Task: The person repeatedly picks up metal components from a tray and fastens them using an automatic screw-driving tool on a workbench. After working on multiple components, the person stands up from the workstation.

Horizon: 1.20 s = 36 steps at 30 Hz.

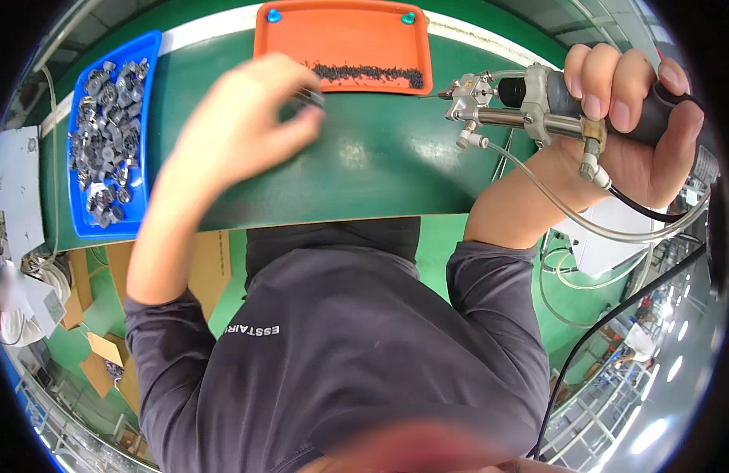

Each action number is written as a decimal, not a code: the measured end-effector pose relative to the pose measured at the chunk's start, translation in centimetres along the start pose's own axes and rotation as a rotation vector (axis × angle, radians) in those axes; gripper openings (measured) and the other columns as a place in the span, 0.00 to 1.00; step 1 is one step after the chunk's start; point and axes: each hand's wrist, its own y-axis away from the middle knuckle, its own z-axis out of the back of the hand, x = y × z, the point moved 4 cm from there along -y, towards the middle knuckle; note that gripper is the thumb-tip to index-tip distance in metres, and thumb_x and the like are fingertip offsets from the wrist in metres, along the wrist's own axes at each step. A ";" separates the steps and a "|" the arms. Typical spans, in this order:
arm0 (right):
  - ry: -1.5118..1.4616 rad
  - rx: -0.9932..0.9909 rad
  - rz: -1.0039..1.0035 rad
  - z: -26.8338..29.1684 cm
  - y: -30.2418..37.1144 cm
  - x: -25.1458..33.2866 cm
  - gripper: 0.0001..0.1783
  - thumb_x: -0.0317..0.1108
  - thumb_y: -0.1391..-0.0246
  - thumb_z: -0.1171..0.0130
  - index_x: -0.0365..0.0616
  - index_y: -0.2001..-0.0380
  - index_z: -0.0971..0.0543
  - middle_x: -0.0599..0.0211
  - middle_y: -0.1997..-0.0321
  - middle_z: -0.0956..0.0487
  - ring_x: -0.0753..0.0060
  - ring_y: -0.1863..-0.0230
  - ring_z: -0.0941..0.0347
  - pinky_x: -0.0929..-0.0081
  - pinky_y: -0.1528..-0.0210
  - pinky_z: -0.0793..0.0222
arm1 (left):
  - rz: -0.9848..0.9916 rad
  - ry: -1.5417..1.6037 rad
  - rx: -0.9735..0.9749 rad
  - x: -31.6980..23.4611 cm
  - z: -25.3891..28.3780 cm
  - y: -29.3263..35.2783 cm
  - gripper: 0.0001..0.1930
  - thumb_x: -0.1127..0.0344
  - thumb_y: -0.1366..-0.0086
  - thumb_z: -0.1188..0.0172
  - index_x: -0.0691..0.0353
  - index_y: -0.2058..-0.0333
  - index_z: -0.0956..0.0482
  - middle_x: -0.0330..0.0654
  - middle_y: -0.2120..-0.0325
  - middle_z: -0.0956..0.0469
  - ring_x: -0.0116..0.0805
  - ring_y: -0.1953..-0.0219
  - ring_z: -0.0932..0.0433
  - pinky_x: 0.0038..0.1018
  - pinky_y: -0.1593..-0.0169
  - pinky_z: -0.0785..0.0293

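My right hand (pixel 628 98) wraps around the dark grip of a powered screwdriver (pixel 565 94) with a metal front end and tubes. The thin tip of the tool points left over the green table. My left hand (pixel 250 118) is closed, with a small dark, shiny part (pixel 309 99) pinched between thumb and fingers; motion blurs its details. Just beyond that hand lies an orange tray (pixel 341 35) with a strip of many tiny black screw-like pieces (pixel 364 75) along its near side. At the left, a blue tray (pixel 76 213) holds many small grey and metallic round parts (pixel 108 118).
The trays rest on a green table (pixel 364 173). Blue and teal knobs (pixel 274 16) sit in the orange tray's far corners. A clear tube (pixel 561 205) and a black cable (pixel 601 323) hang from the tool side. Cardboard boxes (pixel 210 272) stand below the table at left.
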 end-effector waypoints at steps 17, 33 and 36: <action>-0.030 -0.084 0.004 -2.0 2.6 -2.6 0.27 0.60 0.35 0.41 0.49 0.48 0.24 0.74 0.71 0.24 0.76 0.71 0.31 0.75 0.64 0.41 | -0.192 0.266 -0.172 -0.6 -10.3 -1.9 0.14 0.68 0.42 0.28 0.64 0.57 0.17 0.44 0.62 0.20 0.45 0.59 0.19 0.36 0.55 0.20; 0.120 0.105 -0.082 -0.8 3.5 -1.8 0.24 0.58 0.31 0.47 0.50 0.47 0.31 0.72 0.70 0.26 0.72 0.72 0.28 0.70 0.66 0.34 | -0.115 -0.097 -0.337 2.2 -5.9 -3.4 0.13 0.67 0.46 0.26 0.61 0.62 0.15 0.40 0.65 0.19 0.43 0.62 0.21 0.35 0.56 0.25; 0.105 -0.088 -0.075 -1.0 4.0 -1.8 0.23 0.56 0.33 0.43 0.49 0.49 0.25 0.75 0.74 0.25 0.75 0.74 0.30 0.74 0.68 0.39 | -0.244 0.109 -0.170 1.3 -6.4 -2.7 0.14 0.67 0.49 0.25 0.60 0.64 0.17 0.40 0.66 0.21 0.43 0.61 0.22 0.35 0.56 0.26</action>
